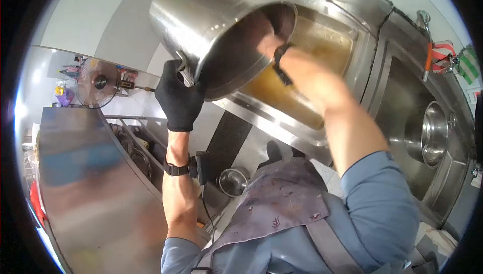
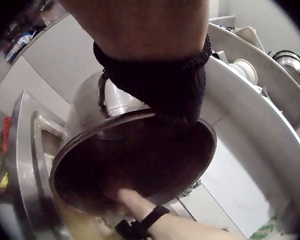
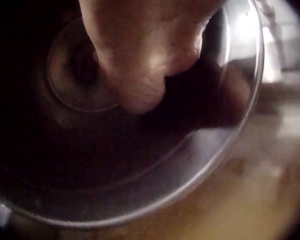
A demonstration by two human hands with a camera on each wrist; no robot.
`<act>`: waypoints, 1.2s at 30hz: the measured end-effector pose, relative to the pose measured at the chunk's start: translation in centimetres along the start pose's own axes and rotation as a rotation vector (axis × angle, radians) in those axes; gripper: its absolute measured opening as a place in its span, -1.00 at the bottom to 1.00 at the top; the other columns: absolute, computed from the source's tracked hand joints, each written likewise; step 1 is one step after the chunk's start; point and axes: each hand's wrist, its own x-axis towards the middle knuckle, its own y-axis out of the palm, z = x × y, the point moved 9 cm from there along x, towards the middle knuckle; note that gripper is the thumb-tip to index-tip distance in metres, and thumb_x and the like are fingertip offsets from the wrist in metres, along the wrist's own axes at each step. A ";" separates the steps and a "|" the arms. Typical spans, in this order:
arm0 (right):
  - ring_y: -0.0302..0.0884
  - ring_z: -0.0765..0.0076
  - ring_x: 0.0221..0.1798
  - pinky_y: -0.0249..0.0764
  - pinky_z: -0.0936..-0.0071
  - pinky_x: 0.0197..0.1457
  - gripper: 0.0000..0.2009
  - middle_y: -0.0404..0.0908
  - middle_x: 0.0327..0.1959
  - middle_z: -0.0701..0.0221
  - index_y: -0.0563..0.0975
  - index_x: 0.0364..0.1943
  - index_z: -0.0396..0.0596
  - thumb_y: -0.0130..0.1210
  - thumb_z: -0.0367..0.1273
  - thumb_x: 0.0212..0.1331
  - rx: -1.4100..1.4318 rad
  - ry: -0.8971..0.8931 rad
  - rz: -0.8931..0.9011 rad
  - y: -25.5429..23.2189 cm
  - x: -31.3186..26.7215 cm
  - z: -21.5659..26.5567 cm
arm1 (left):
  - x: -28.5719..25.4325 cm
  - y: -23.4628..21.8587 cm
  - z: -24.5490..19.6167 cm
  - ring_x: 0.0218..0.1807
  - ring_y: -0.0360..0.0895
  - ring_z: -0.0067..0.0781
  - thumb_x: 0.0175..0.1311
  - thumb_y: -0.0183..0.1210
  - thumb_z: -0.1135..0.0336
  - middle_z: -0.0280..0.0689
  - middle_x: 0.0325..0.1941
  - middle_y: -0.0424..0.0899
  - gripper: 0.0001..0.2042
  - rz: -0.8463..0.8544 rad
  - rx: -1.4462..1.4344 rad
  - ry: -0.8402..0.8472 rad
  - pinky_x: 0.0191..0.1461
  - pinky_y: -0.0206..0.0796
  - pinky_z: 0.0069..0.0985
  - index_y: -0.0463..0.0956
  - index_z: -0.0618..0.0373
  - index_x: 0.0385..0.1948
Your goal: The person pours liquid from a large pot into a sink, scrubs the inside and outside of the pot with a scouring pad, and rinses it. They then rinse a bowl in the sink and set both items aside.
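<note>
Black-gloved, your left hand (image 1: 178, 95) grips the tilted pot (image 1: 211, 12) with curled fingers beside its handle (image 1: 184, 67). Over the sink (image 1: 352, 55), its mouth surrounds your right hand (image 1: 270, 45), whose finger spread and hold you cannot tell.

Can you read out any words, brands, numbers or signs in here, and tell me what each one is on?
None can be read.
Small packet on the far left: blurred, any print unreadable.
Fan: too small to make out any lettering.
Metal pot: no writing visible.
Apron: leafy pattern, no readable words.
</note>
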 end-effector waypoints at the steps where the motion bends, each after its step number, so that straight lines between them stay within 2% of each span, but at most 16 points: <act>1: 0.35 -0.05 0.49 0.25 0.13 0.58 -0.53 0.46 0.42 0.11 0.49 0.38 0.00 -0.07 -0.22 0.44 0.156 0.020 0.048 1.7 -0.8 2.7 | 0.3 0.1 -0.3 -0.52 0.37 -0.56 0.07 0.48 0.25 -0.28 -0.56 0.48 -0.64 -0.019 -0.005 0.006 -0.39 0.32 -0.51 0.56 0.10 -0.15; 7: 0.41 -0.16 0.44 0.34 0.04 0.52 -0.41 0.44 0.43 0.03 0.36 0.48 0.05 0.01 -0.17 0.37 1.247 0.269 0.244 2.7 -5.2 14.1 | 0.4 1.1 -1.7 -0.50 0.50 -0.42 0.03 0.50 0.29 -0.18 -0.45 0.62 -0.61 0.019 -0.006 0.081 -0.33 0.40 -0.43 0.54 0.13 -0.13; 9: 0.45 -0.11 0.42 0.38 0.07 0.48 -0.50 0.55 0.35 0.16 0.48 0.39 0.24 -0.03 -0.10 0.39 0.684 0.169 0.346 3.3 -8.4 9.8 | 0.2 0.8 -1.4 -0.50 0.51 -0.36 0.02 0.50 0.32 -0.13 -0.43 0.64 -0.61 0.009 -0.052 0.091 -0.33 0.40 -0.40 0.54 0.15 -0.13; 12: 0.41 0.09 0.42 0.22 0.04 0.53 -0.56 0.58 0.31 0.22 0.60 0.25 0.08 -0.01 -0.17 0.35 -0.143 -0.168 0.044 0.2 -7.3 0.3 | -0.5 1.2 -0.4 -0.45 0.59 -0.25 0.06 0.48 0.32 -0.10 -0.42 0.63 -0.63 -0.047 -0.047 0.088 -0.30 0.41 -0.38 0.53 0.16 -0.14; 13: 0.42 0.01 0.38 0.23 0.09 0.53 -0.59 0.54 0.33 0.20 0.58 0.24 0.04 -0.03 -0.21 0.39 -0.169 -0.132 0.272 0.5 -5.5 -1.7 | -0.7 1.8 -0.9 -0.35 0.69 -0.16 0.07 0.48 0.31 -0.07 -0.36 0.68 -0.61 0.037 -0.047 0.034 -0.22 0.47 -0.36 0.53 0.16 -0.12; 16: 0.37 -0.05 0.42 0.21 0.13 0.58 -0.60 0.48 0.39 0.15 0.52 0.30 -0.03 -0.10 -0.33 0.46 0.983 0.325 -0.104 10.9 -7.0 1.1 | -0.6 2.5 -1.0 -0.30 0.71 -0.13 0.06 0.48 0.32 -0.07 -0.33 0.70 -0.61 0.027 -0.013 0.025 -0.18 0.49 -0.35 0.53 0.16 -0.11; 19: 0.38 -0.05 0.44 0.22 0.15 0.59 -0.54 0.49 0.39 0.13 0.45 0.40 0.00 -0.09 -0.29 0.46 0.517 0.253 0.305 6.2 -6.6 10.0 | 0.3 2.6 -2.4 -0.34 0.69 -0.14 0.05 0.49 0.30 -0.10 -0.35 0.69 -0.61 -0.030 -0.038 0.117 -0.20 0.49 -0.37 0.53 0.14 -0.12; 21: 0.38 -0.14 0.44 0.15 0.13 0.63 -0.50 0.51 0.38 0.09 0.42 0.45 0.09 -0.10 -0.27 0.45 0.924 0.225 0.372 2.6 -7.9 10.8 | 0.3 2.1 -1.4 -0.30 0.71 -0.08 0.07 0.47 0.29 -0.08 -0.34 0.70 -0.64 -0.015 -0.106 0.070 -0.20 0.49 -0.36 0.55 0.14 -0.13; 22: 0.44 -0.14 0.38 0.23 0.12 0.58 -0.55 0.59 0.28 0.09 0.55 0.34 0.13 -0.04 -0.26 0.39 0.654 0.045 0.251 8.4 -7.8 8.9 | 0.3 2.0 -0.7 -0.30 0.73 -0.14 0.06 0.48 0.28 -0.07 -0.32 0.72 -0.62 0.051 -0.117 0.023 -0.18 0.50 -0.37 0.56 0.15 -0.12; 24: 0.50 -0.06 0.32 0.33 0.11 0.48 -0.62 0.64 0.21 0.17 0.67 0.16 0.13 0.02 -0.25 0.32 0.150 -0.163 -0.141 0.9 -6.9 1.0 | 0.7 1.6 -0.4 -0.34 0.70 -0.22 0.05 0.48 0.28 -0.10 -0.35 0.70 -0.61 0.045 -0.068 0.033 -0.21 0.48 -0.38 0.56 0.15 -0.12; 26: 0.51 0.00 0.28 0.29 0.05 0.46 -0.65 0.68 0.12 0.22 0.71 0.04 -0.01 0.01 -0.27 0.28 -0.053 -0.190 -0.040 1.7 -3.1 -2.6 | 0.4 1.3 -0.2 -0.49 0.52 -0.44 0.04 0.48 0.29 -0.19 -0.48 0.61 -0.62 -0.041 -0.013 0.199 -0.33 0.39 -0.41 0.56 0.13 -0.12; 29: 0.43 0.00 0.43 0.31 0.17 0.50 -0.63 0.61 0.26 0.09 0.66 0.14 -0.07 -0.02 -0.36 0.35 -0.153 -0.112 -0.053 2.9 -4.2 0.4 | 0.7 0.6 0.9 -0.53 0.44 -0.47 0.02 0.46 0.31 -0.16 -0.55 0.53 -0.64 -0.006 -0.042 -0.034 -0.39 0.32 -0.39 0.55 0.15 -0.16; 31: 0.48 -0.01 0.41 0.42 0.14 0.44 -0.61 0.58 0.30 0.00 0.61 0.21 -0.10 -0.01 -0.32 0.38 0.258 0.069 0.026 10.8 -2.6 7.7 | 0.1 1.4 1.2 -0.53 0.43 -0.48 0.00 0.46 0.32 -0.18 -0.54 0.53 -0.64 -0.040 -0.051 -0.014 -0.39 0.32 -0.40 0.55 0.15 -0.17; 33: 0.58 -0.10 0.30 0.51 0.07 0.36 -0.58 0.62 0.22 -0.04 0.57 0.24 -0.14 0.00 -0.25 0.39 0.867 0.089 0.217 3.1 -2.8 14.0 | 0.1 1.7 1.2 -0.52 0.42 -0.49 -0.02 0.46 0.33 -0.19 -0.54 0.53 -0.64 -0.070 -0.070 0.010 -0.38 0.32 -0.41 0.55 0.15 -0.17; 35: 0.59 -0.14 0.28 0.53 0.07 0.33 -0.57 0.64 0.18 -0.04 0.56 0.22 -0.17 0.02 -0.22 0.39 1.087 0.169 0.174 -0.3 -2.8 14.1 | 0.1 1.0 1.6 -0.24 0.74 0.00 -0.12 0.49 0.34 -0.08 -0.32 0.72 -0.58 -0.058 -0.049 -0.026 -0.20 0.51 -0.30 0.55 0.10 -0.17; 36: 0.60 -0.18 0.26 0.56 0.07 0.31 -0.56 0.66 0.15 -0.04 0.56 0.21 -0.19 0.04 -0.19 0.39 1.305 0.244 0.120 -1.0 -2.9 13.9 | 0.2 0.5 2.0 -0.23 0.75 -0.05 -0.12 0.50 0.33 -0.10 -0.33 0.73 -0.59 -0.013 -0.052 -0.115 -0.20 0.51 -0.31 0.55 0.10 -0.18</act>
